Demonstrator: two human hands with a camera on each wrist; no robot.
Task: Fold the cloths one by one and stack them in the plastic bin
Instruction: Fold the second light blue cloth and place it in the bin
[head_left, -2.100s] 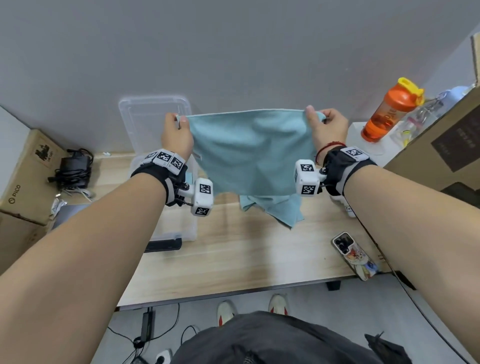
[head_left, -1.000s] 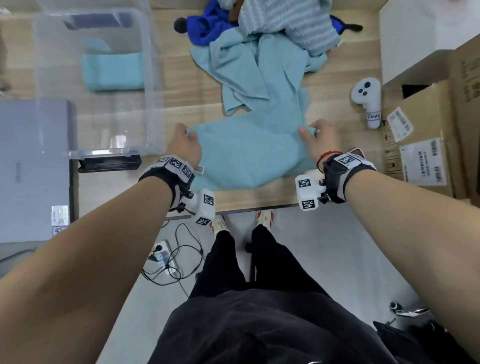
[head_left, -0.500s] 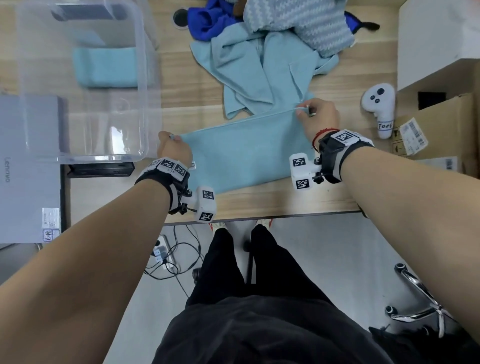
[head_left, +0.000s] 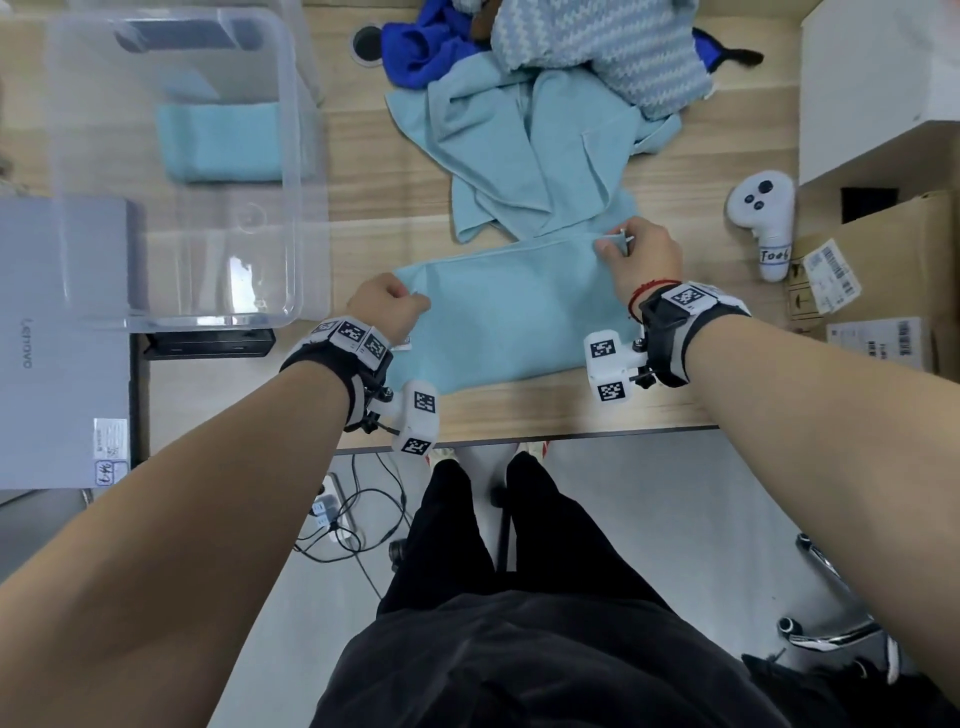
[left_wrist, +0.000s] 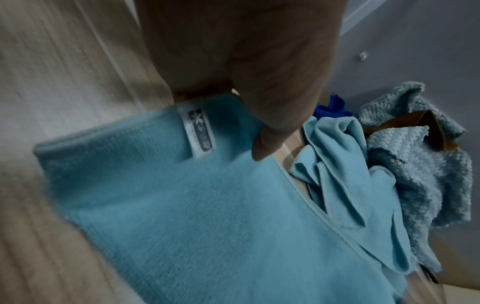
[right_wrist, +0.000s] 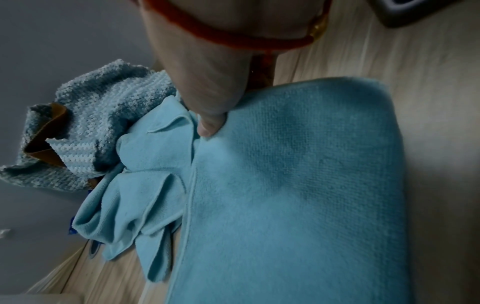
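A light blue cloth lies folded in half on the wooden table near its front edge. My left hand pinches its far left corner, close to the white label. My right hand pinches its far right corner, thumb on top. A clear plastic bin stands at the left with one folded light blue cloth inside. Behind lies a pile: a crumpled light blue cloth, a dark blue cloth and a striped knit cloth.
A grey laptop lies left of the bin, a black device at the bin's front. A white controller and cardboard boxes stand at the right. Cables and a chair base are on the floor.
The cloth was held up in the air, then lowered onto the table and folded in half. Since half a second ago both hands have barely moved, still gripping the far corners.
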